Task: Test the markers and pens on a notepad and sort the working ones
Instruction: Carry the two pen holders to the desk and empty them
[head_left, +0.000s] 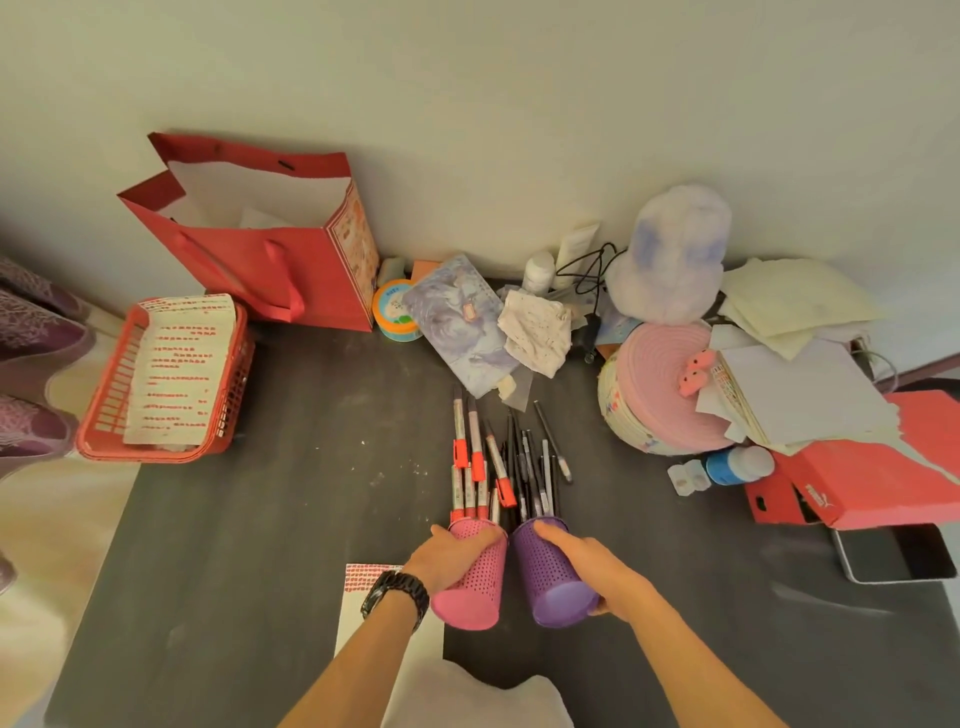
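Head view, near to far. Notepad lies flat at the table's near edge, partly under the left forearm; watch on that wrist. Left hand grips the pink perforated cup, fingers curled over its side. Right hand grips the purple perforated cup likewise. Both cups are tipped over, bases toward the person, mouths pointing away, side by side and nearly touching. Beyond the pink mouth: red-capped markers lying on the tabletop. Beyond the purple mouth: a heap of black pens. Far left, red basket; behind it, red paper bag against the wall.
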